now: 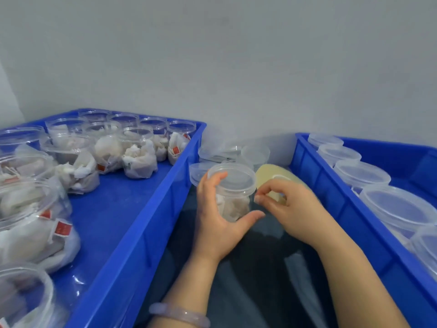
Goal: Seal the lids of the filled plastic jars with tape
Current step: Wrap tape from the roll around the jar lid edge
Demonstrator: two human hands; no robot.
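**tubfan:** Quick check on the jar (233,192) – where exactly?

**tapeguy:** Dead centre, between the left crate (132,209) and right crate (331,185), held up over a dark cloth (248,268). Lid (234,177) on, white bags inside. Gripped by the left hand (212,216) from the near-left side: fingers curled over the lid rim, thumb hooked round the near side of the body.

**tubfan:** And the right hand (288,209)?

**tapeguy:** Just right of the jar, close by the lid. Curled round the tape (272,174), a yellowish roll poking out on the far side of the knuckles. Thumb and forefinger tips pinched together right at the lid's edge. No telling about a strip in that pinch, too clear to see lol. Left thumb tip just below that pinch, near but apart.

**tubfan:** Anything else lying around?

**tapeguy:** Both crates blue. Left one packed with filled jars (139,152), lids on, white bags with red tags inside. Right one with a row of lidded jars (361,172) running near to far along its left side. Few clear tubs (220,152) in the far gap between the crates, up against the grey wall (236,67). Pale bangle (179,314) on the left wrist, at the near edge of the shot.
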